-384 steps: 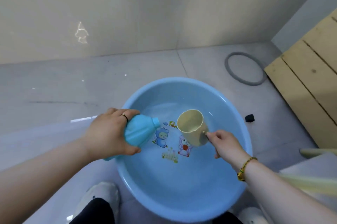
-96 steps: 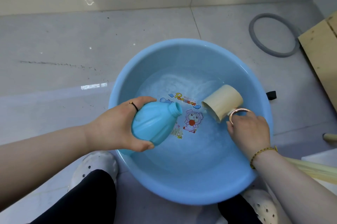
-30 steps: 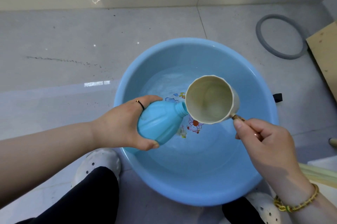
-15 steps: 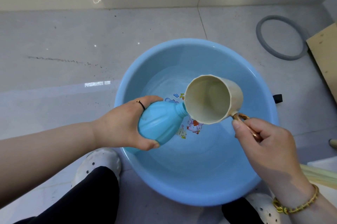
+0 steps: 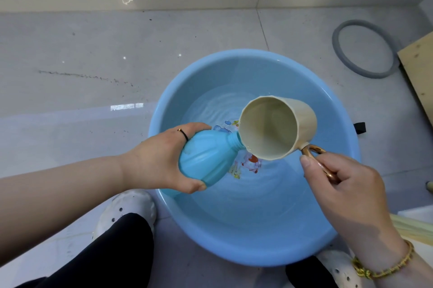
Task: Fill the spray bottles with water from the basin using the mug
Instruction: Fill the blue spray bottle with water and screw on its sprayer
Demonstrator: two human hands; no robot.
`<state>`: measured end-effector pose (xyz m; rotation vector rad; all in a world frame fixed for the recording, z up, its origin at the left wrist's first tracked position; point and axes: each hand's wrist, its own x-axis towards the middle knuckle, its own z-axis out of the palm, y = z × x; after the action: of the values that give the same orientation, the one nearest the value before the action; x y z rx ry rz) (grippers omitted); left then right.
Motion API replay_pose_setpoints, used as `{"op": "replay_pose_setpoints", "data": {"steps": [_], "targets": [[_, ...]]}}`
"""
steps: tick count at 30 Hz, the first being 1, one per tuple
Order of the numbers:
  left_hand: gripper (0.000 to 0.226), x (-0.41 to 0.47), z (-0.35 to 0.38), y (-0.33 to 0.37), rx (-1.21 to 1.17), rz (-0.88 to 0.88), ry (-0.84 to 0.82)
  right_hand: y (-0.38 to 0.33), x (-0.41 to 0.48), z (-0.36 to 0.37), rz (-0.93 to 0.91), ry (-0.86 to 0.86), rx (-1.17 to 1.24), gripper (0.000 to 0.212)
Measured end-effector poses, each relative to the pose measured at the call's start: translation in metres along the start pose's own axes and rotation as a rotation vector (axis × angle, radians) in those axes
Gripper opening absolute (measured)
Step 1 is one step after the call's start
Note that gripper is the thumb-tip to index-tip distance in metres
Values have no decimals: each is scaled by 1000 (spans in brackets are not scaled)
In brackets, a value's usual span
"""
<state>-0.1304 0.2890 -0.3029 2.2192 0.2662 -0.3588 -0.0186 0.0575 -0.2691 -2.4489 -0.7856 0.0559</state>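
A round blue basin [image 5: 234,236] sits on the floor with shallow water and cartoon stickers on its bottom. My left hand [image 5: 159,158] grips a light blue spray bottle [image 5: 206,158] with no spray head, tilted over the basin with its open neck pointing right. My right hand [image 5: 346,191] holds the copper handle of a cream mug [image 5: 276,126]. The mug is tipped steeply toward the bottle, its lower rim touching the bottle's neck. A little water lies at the mug's lip.
Grey tiled floor meets a beige wall at the back. A grey rubber ring [image 5: 363,48] lies at the far right, beside a wooden board [image 5: 419,72]. A small black object [image 5: 359,127] sits by the basin's right rim. My white shoes [image 5: 126,210] flank the basin's near edge.
The mug came up out of the basin water to the bottle's neck and has tipped further over the last second. The bottle has stayed in place.
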Motion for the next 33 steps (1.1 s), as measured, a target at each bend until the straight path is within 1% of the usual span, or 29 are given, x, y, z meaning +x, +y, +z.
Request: {"op": "replay_pose_setpoints", "data": {"steps": [10, 16, 20, 33], "targets": [[74, 0, 0, 0, -6, -2, -7, -1, 0, -1, -67, 36, -38, 48], [79, 0, 0, -1, -2, -1, -5, 0, 0, -2, -67, 41, -63, 49], [74, 0, 0, 0, -4, 0, -2, 0, 0, 0, -65, 45, -60, 48], [73, -1, -1, -1, -12, 4, -18, -2, -1, -1, -106, 68, -101, 46]]}}
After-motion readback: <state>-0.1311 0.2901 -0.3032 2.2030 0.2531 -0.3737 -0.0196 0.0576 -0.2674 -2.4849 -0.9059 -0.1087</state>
